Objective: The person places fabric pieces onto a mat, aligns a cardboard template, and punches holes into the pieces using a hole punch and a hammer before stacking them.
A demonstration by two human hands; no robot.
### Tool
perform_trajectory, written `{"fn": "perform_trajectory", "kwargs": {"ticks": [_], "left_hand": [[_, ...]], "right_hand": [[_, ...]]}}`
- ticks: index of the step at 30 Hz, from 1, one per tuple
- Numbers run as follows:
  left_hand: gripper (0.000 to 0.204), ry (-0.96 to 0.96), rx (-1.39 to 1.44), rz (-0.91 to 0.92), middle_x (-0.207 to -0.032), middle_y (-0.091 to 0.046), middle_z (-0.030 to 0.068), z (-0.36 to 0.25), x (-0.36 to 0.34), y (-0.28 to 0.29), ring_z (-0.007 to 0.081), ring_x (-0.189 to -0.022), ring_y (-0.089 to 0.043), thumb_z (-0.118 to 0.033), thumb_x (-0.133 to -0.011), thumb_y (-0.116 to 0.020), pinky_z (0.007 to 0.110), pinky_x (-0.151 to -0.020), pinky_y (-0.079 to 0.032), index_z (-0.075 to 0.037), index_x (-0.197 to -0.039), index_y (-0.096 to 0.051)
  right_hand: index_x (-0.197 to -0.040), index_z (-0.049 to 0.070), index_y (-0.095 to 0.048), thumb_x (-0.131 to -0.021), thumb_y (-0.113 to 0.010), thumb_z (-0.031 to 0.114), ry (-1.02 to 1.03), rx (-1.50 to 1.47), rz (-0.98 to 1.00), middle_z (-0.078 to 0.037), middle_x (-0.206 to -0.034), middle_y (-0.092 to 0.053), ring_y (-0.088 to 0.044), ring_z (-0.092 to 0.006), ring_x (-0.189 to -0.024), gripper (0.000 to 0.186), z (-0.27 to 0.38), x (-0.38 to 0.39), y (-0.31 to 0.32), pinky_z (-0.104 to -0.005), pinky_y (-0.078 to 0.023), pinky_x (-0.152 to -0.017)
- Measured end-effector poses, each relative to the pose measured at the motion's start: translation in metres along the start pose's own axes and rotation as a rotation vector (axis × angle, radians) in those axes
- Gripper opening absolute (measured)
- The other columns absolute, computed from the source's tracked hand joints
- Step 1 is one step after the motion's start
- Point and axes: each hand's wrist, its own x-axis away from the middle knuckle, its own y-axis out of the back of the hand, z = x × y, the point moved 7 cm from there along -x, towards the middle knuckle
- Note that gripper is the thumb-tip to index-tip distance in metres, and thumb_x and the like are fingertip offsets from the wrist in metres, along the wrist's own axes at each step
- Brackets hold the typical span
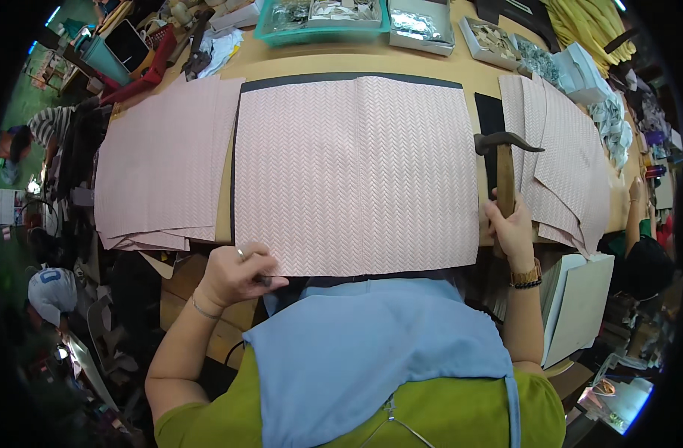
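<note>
The desk (431, 63) carries the work across its full width. Centred on it lies the large pink woven-pattern sheet (356, 175), flat on a dark backing mat (491, 119), its near edge at my apron. I judge it light, limp and easily creased; best held by pinning an edge or corner flat, not by lifting mid-panel. Further stacks of the same pink sheets lie to the left (158, 160) and right (562, 160), the edges fanned. Trays of small parts (323, 19) sit along the far edge.

My right hand (511, 228) is clamped round the wooden handle of a claw hammer (504, 160), head raised just off the sheet's right edge. It looks head-heavy and rigid; a grip low on the handle suits it.

My left hand (237, 272) rests at the sheet's near left corner, fingers closed on a small dark tool (265, 281), too small to identify.
</note>
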Motion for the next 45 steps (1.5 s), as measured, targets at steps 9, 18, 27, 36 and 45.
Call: {"fn": "perform_trajectory", "kwargs": {"ticks": [9,18,27,36,45], "left_hand": [[0.033,0.641,0.867,-0.402,-0.084,-0.050,-0.0028,0.086,-0.106,0.007,0.0071,-0.075,-0.047,-0.016,-0.106,-0.050,0.021,-0.070,-0.040,0.001,-0.134,-0.057],[0.035,0.531,1.433,-0.955,-0.114,-0.064,0.0017,0.171,-0.209,-0.022,0.0181,-0.111,-0.066,-0.015,-0.104,-0.058,0.033,-0.090,-0.057,-0.010,-0.138,-0.055],[0.027,0.675,1.254,-0.852,-0.110,-0.071,0.0008,0.173,-0.206,-0.059,0.0103,-0.096,-0.070,-0.013,-0.098,-0.069,0.025,-0.077,-0.057,-0.010,-0.124,-0.066],[0.030,0.452,0.930,-0.821,-0.102,-0.073,0.0024,0.155,-0.214,-0.056,0.0080,-0.091,-0.067,-0.011,-0.093,-0.075,0.022,-0.075,-0.052,-0.006,-0.122,-0.068],[0.032,0.435,0.898,-0.799,-0.102,-0.073,0.0033,0.154,-0.217,-0.059,0.0083,-0.090,-0.066,-0.009,-0.091,-0.077,0.022,-0.076,-0.052,-0.005,-0.122,-0.067]], "right_hand": [[-0.121,-0.001,-0.058,-0.099,-0.065,0.023,0.453,0.154,0.043,-0.016,-0.087,-0.068,-0.066,-0.0261,-0.073,0.033,0.126,-0.021,-0.058,-0.0390,-0.052,-0.068],[-0.105,-0.001,-0.057,-0.100,-0.059,0.033,0.417,0.507,0.215,-0.026,-0.083,-0.067,-0.066,-0.0433,-0.078,0.034,0.131,-0.062,-0.111,-0.0498,-0.051,-0.073],[-0.100,-0.003,-0.054,-0.100,-0.060,0.034,0.339,0.353,0.225,-0.024,-0.081,-0.064,-0.065,-0.0404,-0.077,0.037,0.113,-0.070,-0.106,-0.0459,-0.049,-0.072],[-0.100,-0.003,-0.055,-0.099,-0.060,0.031,0.381,0.357,0.202,-0.025,-0.081,-0.064,-0.064,-0.0406,-0.076,0.034,0.119,-0.067,-0.109,-0.0464,-0.049,-0.072],[-0.100,-0.002,-0.055,-0.099,-0.061,0.030,0.379,0.368,0.195,-0.026,-0.083,-0.065,-0.065,-0.0422,-0.078,0.033,0.116,-0.068,-0.109,-0.0474,-0.050,-0.072]]}}
